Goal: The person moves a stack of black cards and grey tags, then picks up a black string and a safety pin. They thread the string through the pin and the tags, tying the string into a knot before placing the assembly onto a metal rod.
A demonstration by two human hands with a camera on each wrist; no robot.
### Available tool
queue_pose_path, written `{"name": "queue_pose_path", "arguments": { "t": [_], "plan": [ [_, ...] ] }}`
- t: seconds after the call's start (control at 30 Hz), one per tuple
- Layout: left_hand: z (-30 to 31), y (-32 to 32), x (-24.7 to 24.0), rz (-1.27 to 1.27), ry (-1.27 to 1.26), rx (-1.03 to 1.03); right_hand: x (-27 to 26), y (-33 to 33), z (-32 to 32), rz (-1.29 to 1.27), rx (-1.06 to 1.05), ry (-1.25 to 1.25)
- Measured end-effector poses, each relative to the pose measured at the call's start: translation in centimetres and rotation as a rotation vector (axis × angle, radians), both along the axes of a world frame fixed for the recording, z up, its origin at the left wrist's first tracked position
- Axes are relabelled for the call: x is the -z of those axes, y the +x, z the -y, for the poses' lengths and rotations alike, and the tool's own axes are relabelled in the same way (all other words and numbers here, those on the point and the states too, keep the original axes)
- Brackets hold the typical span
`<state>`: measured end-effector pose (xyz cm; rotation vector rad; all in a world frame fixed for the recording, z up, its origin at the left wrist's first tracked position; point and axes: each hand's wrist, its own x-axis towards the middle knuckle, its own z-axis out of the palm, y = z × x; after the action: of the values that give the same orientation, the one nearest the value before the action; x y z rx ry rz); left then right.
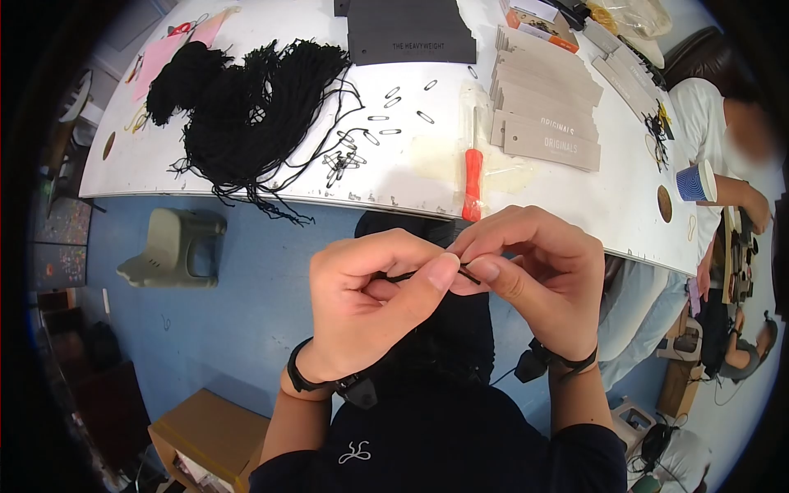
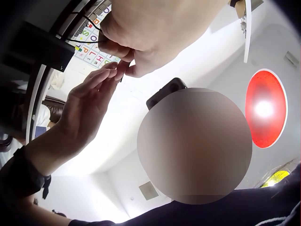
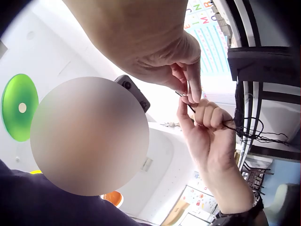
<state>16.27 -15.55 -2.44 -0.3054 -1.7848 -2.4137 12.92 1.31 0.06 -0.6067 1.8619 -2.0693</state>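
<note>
White bench (image 1: 131, 172): bare stretch mid-front. Black stringy yarn heap (image 1: 246, 123) overhangs front edge; snag could drag strands off. Left hand (image 1: 362, 316) curled round thin black cord (image 1: 400, 278), right hand (image 1: 551, 275) pinching near its tip, short of edge; slack pinch might drop it lapward.
</note>
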Motion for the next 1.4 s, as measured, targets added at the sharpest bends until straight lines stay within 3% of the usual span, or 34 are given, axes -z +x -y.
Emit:
{"name": "queue_pose_path", "arguments": {
  "t": [0.2,0.37,0.67,0.97,1.4],
  "plan": [
    [0.2,0.0,0.6,-0.041,-0.060,-0.042,-0.1,0.1,0.0,0.047,-0.008,-0.027],
    [-0.3,0.1,0.9,-0.094,-0.056,-0.195,0.1,0.1,0.2,0.041,0.006,-0.054],
    [-0.4,0.0,1.1,-0.146,-0.108,-0.280,-0.2,0.0,0.2,-0.130,0.006,0.016],
    [0.3,-0.1,0.7,-0.251,-0.231,-0.227,-0.3,-0.3,0.3,-0.064,-0.037,0.024],
    [0.3,-0.1,0.7,-0.237,-0.216,-0.198,0.3,-0.4,0.3,-0.196,0.007,0.016]
  ]
}}
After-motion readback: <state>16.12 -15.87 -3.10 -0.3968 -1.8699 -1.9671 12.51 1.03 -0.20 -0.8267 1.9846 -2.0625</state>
